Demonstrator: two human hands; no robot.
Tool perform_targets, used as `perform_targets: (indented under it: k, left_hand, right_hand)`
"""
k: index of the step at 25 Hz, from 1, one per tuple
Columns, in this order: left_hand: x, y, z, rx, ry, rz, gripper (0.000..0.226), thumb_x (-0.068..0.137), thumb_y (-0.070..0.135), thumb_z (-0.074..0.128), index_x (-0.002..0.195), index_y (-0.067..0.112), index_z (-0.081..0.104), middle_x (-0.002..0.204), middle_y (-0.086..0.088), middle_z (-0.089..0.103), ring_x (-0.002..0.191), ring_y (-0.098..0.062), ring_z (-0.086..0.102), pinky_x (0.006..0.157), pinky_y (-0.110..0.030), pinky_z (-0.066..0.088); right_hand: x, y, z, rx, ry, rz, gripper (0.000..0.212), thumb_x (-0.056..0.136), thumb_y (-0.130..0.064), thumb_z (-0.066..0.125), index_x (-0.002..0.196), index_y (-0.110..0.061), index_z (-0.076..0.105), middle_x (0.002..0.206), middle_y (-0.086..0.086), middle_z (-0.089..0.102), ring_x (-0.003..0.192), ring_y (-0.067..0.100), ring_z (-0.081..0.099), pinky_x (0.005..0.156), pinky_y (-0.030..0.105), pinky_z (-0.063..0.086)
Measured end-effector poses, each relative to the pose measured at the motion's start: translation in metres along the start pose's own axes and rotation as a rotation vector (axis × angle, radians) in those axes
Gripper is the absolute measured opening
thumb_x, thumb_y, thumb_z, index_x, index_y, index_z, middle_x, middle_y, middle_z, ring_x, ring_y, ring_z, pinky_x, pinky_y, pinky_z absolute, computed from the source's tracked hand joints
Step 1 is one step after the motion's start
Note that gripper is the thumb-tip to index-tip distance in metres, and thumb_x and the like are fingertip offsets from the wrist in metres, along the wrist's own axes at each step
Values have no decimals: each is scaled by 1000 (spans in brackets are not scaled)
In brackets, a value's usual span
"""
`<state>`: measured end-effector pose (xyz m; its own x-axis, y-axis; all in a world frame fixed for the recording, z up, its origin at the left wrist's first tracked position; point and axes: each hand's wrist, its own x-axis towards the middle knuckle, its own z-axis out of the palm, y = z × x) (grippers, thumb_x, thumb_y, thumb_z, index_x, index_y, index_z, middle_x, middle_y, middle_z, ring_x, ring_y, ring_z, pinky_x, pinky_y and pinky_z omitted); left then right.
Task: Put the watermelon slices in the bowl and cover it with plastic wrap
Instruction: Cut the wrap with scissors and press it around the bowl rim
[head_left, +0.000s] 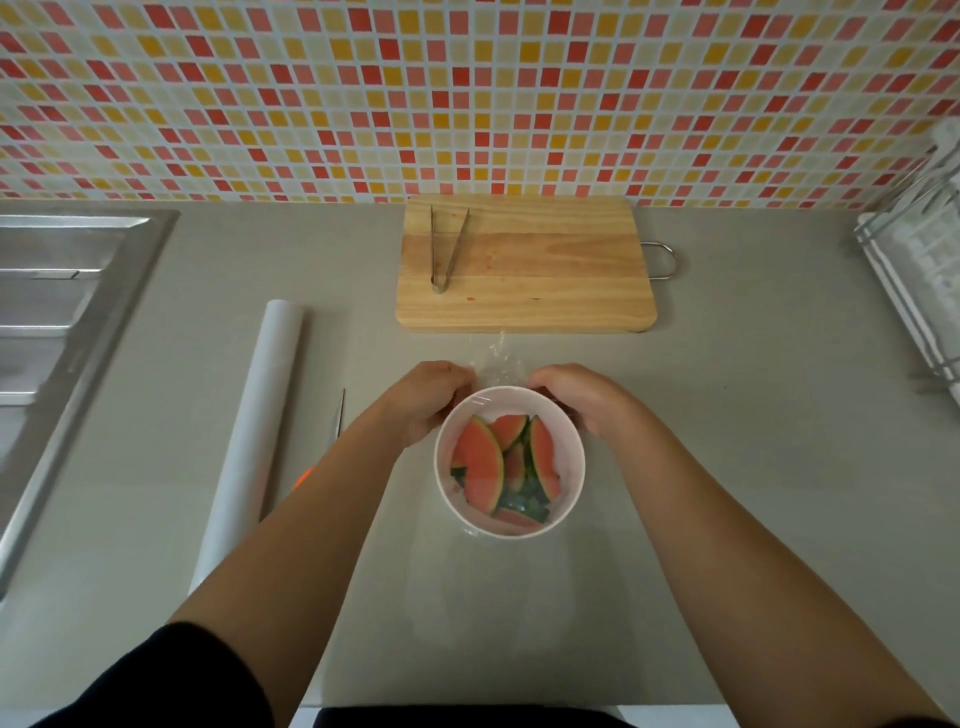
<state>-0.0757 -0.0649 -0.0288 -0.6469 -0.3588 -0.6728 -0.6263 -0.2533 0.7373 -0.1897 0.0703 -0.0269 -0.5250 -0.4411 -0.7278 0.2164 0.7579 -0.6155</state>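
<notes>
bowl: my white bowl (509, 526) sits on the grey counter (727, 467) right in front of me, near its front edge, with the watermelon slices (485, 467) already piled inside
wrap: a sheet of plastic wrap (491, 364) lies over the bowl; I see it as a faint sheen on the rim and a crinkled tail beyond the far side, reaching toward the cutting board (524, 265)
left hand: my left hand (426, 402) curls against the bowl's far-left wall, fingers closed on the film there, pressing it to the side
right hand: my right hand (576, 400) does the same on the far-right wall, fingers curled down over rim and film
step: I judge I am sealing the cover, so I should pull the film taut across the opening, then smooth it down the wall all the way round, far side first, near side last
care: too hard a tug could tear the film or tip the bowl; the near rim looks only loosely covered, though I cannot tell for sure
room left: the wrap roll (254, 431) lies well apart to my left, and a thin blade (340, 413) lies just beside my left forearm, so I keep that elbow in
room right: bare counter as far as the rack (914, 291)
room ahead: the tongs (445, 249) rest on the board, apart from the bowl, and the sink (57, 332) is far left
</notes>
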Motion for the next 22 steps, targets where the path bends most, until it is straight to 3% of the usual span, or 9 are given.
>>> perform_targets:
  k: [3, 6, 7, 9, 12, 15, 18, 20, 22]
  left_hand:
    - [2, -4, 2, -65, 52, -2, 24, 100, 23, 40, 91, 7, 55, 71, -6, 56, 57, -12, 56, 56, -24, 49]
    - [-1, -14, -5, -103, -26, -99, 46, 96, 41, 47, 106, 0, 64, 92, -16, 68, 85, -27, 66, 83, -35, 54]
    - [-3, -16, -7, -90, -56, -115, 51, 92, 47, 51, 105, 0, 67, 96, -17, 70, 90, -29, 67, 87, -38, 54]
    - [-5, -17, -9, -104, -90, -63, 49, 89, 45, 58, 99, -2, 69, 93, -17, 71, 86, -29, 68, 84, -37, 55]
    - [-4, -15, -5, -216, -52, 64, 29, 93, 29, 57, 78, 4, 59, 74, -13, 59, 64, -21, 58, 67, -33, 50]
    - [-5, -16, 0, -228, -22, 84, 33, 96, 33, 51, 73, 10, 56, 65, -5, 52, 55, -15, 50, 58, -27, 46]
    - [-9, -15, -3, -154, -88, 76, 38, 92, 35, 57, 88, 0, 69, 77, -12, 69, 69, -23, 66, 70, -34, 54]
    - [-11, -15, -6, -127, -107, 102, 29, 89, 27, 63, 88, -1, 71, 81, -15, 70, 75, -28, 65, 73, -36, 54]
    - [-12, -14, -6, -160, -76, 137, 20, 90, 21, 62, 81, 4, 69, 75, -12, 67, 70, -26, 62, 67, -34, 52]
  right_hand:
    - [7, 3, 3, 62, 25, 6, 21, 80, -26, 46, 67, -14, 57, 68, 6, 56, 62, 25, 52, 64, 34, 41]
    - [9, 9, 2, 52, -65, 54, 51, 82, -60, 44, 95, -15, 65, 100, 4, 66, 96, 27, 63, 95, 39, 46]
    - [8, 12, 2, 28, -87, 69, 58, 78, -65, 47, 106, -16, 64, 108, 3, 66, 102, 26, 63, 99, 42, 45]
    - [9, 15, 3, 50, -49, 40, 51, 77, -57, 58, 107, -16, 67, 104, 5, 69, 94, 24, 67, 91, 38, 51]
    - [7, 13, 9, 246, 74, -64, 22, 86, -34, 58, 79, -17, 70, 82, 1, 69, 71, 16, 65, 68, 27, 49]
    - [7, 14, 14, 280, 149, -129, 26, 92, -31, 49, 74, -22, 66, 80, -3, 66, 77, 15, 60, 68, 28, 45]
    - [7, 17, 16, 274, 165, -158, 27, 93, -34, 47, 76, -23, 65, 82, -5, 66, 82, 15, 61, 73, 29, 45]
    - [7, 17, 15, 290, 167, -173, 28, 93, -34, 48, 74, -22, 66, 77, -6, 65, 81, 16, 61, 72, 29, 44]
    - [6, 16, 12, 270, 146, -145, 32, 89, -41, 50, 74, -20, 69, 77, -4, 68, 80, 17, 63, 70, 29, 44]
